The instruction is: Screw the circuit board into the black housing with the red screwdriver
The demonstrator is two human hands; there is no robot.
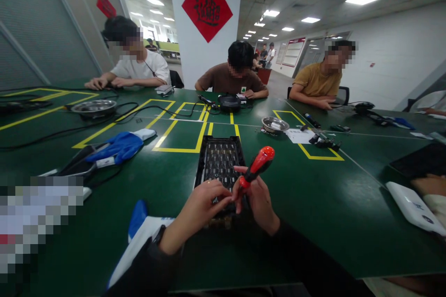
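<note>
In my right hand (259, 199) is a red and black screwdriver (259, 164), tilted with its red handle end up and to the right. Its shaft and tip are hidden behind my fingers. My left hand (205, 199) has thumb and fingertips pinched together, meeting the right fingers; whatever they may hold is too small or hidden to make out. Beneath both hands lies a black rectangular tray-like part (223, 151) with rows of small light-coloured metallic pieces. My hands cover much of its near half.
Blue and white gloves (118, 148) lie left; another glove (139, 227) is by my left forearm. Metal bowls (94, 107) (275, 124) stand farther off. Cables cross the green table (306, 218), marked with yellow tape. A white device (414, 206) is at right. Several people sit around.
</note>
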